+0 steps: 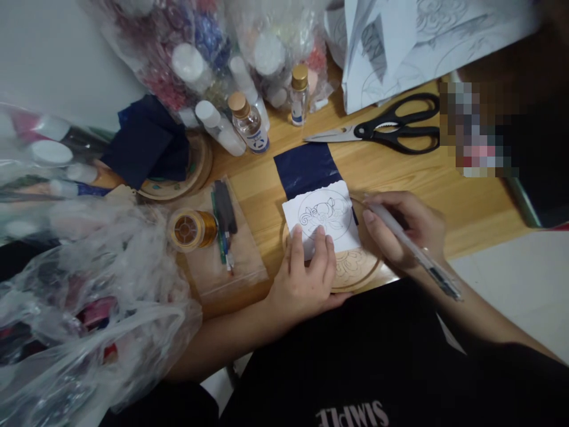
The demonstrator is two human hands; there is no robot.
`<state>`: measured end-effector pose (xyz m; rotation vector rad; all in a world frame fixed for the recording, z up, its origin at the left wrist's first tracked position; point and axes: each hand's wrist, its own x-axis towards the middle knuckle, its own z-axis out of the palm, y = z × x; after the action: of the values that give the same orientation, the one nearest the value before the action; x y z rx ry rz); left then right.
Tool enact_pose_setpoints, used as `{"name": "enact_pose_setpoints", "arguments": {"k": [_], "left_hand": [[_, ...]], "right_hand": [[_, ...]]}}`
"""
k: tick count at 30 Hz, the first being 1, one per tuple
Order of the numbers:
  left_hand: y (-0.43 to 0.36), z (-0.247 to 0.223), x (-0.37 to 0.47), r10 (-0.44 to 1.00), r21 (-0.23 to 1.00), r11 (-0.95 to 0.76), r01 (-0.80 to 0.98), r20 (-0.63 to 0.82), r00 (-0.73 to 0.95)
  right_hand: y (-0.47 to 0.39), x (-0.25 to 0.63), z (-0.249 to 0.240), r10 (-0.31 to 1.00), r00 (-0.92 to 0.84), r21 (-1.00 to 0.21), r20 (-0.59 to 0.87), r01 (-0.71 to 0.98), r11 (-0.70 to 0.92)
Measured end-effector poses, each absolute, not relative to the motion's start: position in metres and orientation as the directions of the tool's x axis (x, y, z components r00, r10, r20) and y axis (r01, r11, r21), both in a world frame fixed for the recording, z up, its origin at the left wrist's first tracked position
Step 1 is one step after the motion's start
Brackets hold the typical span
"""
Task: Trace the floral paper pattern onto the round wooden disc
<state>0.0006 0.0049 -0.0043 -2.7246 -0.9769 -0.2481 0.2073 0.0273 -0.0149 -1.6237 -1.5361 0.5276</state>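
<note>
A pale gel pen (400,234) slants through my right hand (411,225), its writing end beside the right edge of a small white paper (288,210). On that paper is a line drawing of scrolls and a flower inside an oval. My left hand (304,279) lies with spread fingertips pressing on the paper's lower part, the thumb along the near edge of a round wooden board (371,270). Floral line work shows on the board. Dark blue sheet (306,169) pokes out beneath the paper. The pen's tip is blurred.
Black-handled scissors (395,127) lie behind the paper. Small bottles (251,127) stand near bulging plastic bags (200,35). To the left are a gold thread spool (193,230), a clear pouch (246,261) and dark blue squares (142,142). Drawn sheets (391,71) lie at the back right.
</note>
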Motion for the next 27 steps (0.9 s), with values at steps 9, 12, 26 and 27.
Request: {"name": "enact_pose_setpoints", "arguments": {"k": [9,12,26,27], "left_hand": [[0.0063,-0.0027,0.0004,0.588,-0.168,-0.758,0.631,0.245,0.771],[0.0066,-0.0019,0.0003,0.586,-0.156,-0.763,0.627,0.242,0.773],[0.0058,-0.0011,-0.0001,0.596,-0.102,-0.776,0.623,0.208,0.776],[0.0059,-0.0008,-0.0001,0.596,-0.11,-0.774,0.624,0.209,0.775]], "right_hand": [[0.0285,0.2051,-0.0165,0.957,0.148,-0.787,0.251,0.607,0.113],[0.0282,0.206,-0.0188,0.956,0.146,-0.789,0.256,0.602,0.119],[0.0263,0.2066,-0.0219,0.953,0.195,-0.836,0.23,0.541,0.091],[0.0261,0.2066,-0.0227,0.95,0.208,-0.853,0.233,0.513,0.097]]}}
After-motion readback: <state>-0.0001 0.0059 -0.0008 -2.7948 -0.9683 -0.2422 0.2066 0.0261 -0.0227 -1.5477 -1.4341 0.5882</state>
